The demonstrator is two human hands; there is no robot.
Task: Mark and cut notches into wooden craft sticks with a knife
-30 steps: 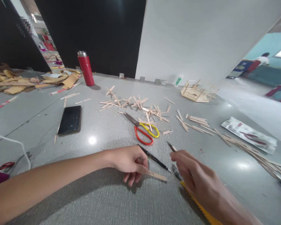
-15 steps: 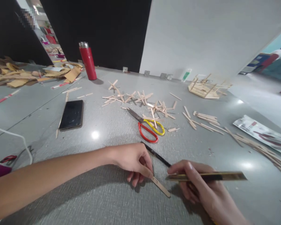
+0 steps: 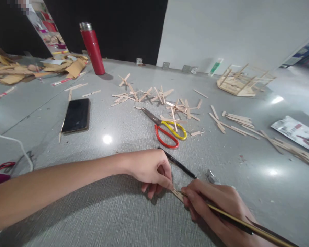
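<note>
My left hand (image 3: 151,169) rests on the grey floor with its fingers curled, pinching one end of a flat wooden stick (image 3: 177,194). My right hand (image 3: 216,209) is closed on a long thin gold and black ruler (image 3: 249,227) whose near end lies across that stick. A black pen (image 3: 179,164) lies on the floor just behind both hands. A small metal object (image 3: 211,176) peeks out behind my right hand.
Scissors (image 3: 167,128) with red and yellow handles lie ahead among several scattered sticks (image 3: 154,96). A black phone (image 3: 76,115) lies to the left and a red flask (image 3: 92,47) behind it. A stick frame (image 3: 238,84) stands far right, a printed packet (image 3: 297,132) at the right edge.
My right hand picked up the ruler, swung it round and brought its end onto the stick held by my left hand. The view has tilted down a little.
</note>
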